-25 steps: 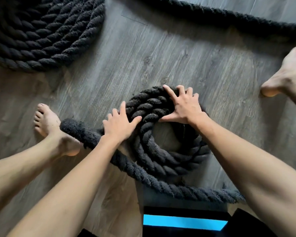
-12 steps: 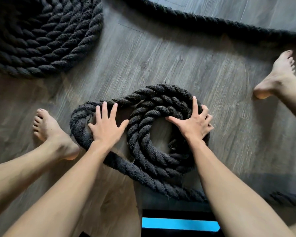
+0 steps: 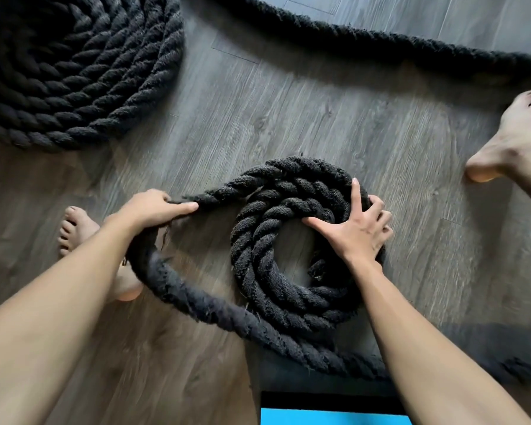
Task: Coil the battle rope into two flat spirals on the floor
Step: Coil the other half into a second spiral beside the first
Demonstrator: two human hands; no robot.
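Black and thick-twisted, the battle rope (image 3: pixel 196 305) is lying over a grey wood-grain floor (image 3: pixel 319 118), and the person is bending over it with both bare arms reaching down. Near the middle a small spiral (image 3: pixel 258 265) of about three turns is lying flat, with bare floor showing in its centre. The right hand (image 3: pixel 354 231) is pressing on the right side of that spiral, fingers straight and spread wide over the turns, thumb pointing in toward the open centre. The left hand (image 3: pixel 154 210) is gripping the loose outer run of rope to the left of the spiral, fingers curled over the top of it and thumb stretched along it. From that grip the rope is bending in a wide loop that is standing apart from the coiled turns, then passing along the near side of the spiral and running off to the lower right. Whether the gripped part is off the floor I cannot tell. A large spiral (image 3: pixel 83 72) of many tight turns is lying flat at the far left, well apart from the small one, and another length of rope is sweeping across the far edge. The left foot (image 3: pixel 74 228) is standing bare just beside the left forearm, the right foot (image 3: pixel 512 142) well out to the right. A blue strip (image 3: pixel 334 417) is showing at the near edge.
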